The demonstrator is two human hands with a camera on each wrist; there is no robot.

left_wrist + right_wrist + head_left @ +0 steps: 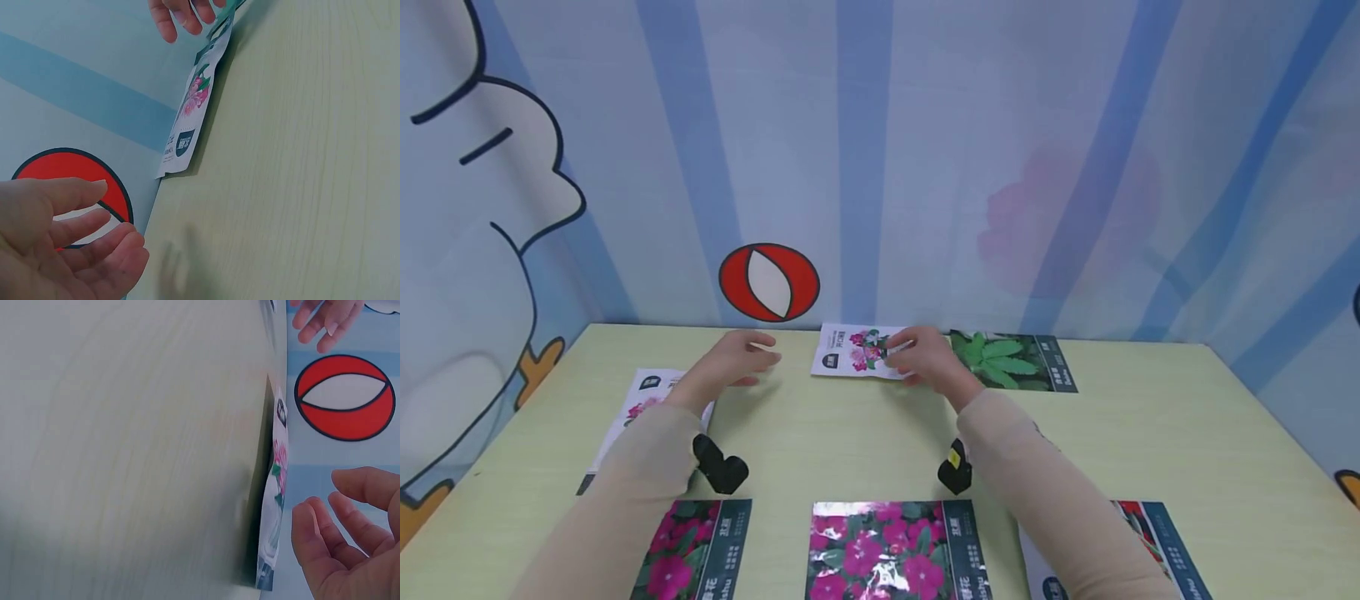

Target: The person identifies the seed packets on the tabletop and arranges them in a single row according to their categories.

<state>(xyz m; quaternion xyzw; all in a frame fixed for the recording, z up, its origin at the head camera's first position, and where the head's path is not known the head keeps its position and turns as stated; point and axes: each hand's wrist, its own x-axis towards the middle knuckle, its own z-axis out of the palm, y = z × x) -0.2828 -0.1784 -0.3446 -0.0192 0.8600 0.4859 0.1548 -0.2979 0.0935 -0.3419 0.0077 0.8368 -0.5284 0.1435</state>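
Observation:
A white packet with pink flowers (pixel 859 350) lies at the table's back edge; it also shows in the left wrist view (pixel 192 106) and the right wrist view (pixel 275 487). My right hand (pixel 925 358) hovers over its right end, fingers loosely bent and holding nothing (pixel 350 531). To the packet's left, my left hand (pixel 730 367) is held above the table with relaxed, empty fingers (pixel 75 237). Beside the packet on the right lies a packet with a green leaf picture (pixel 1003 360), partly behind my right hand.
Another white packet (pixel 643 400) lies at the left, partly under my left arm. Along the front are packets with magenta flowers (pixel 876 550) (pixel 681 550) and, partly behind my right sleeve, a packet with a dark strip (pixel 1176 550). A patterned curtain (pixel 865 167) stands behind the table (pixel 850 442).

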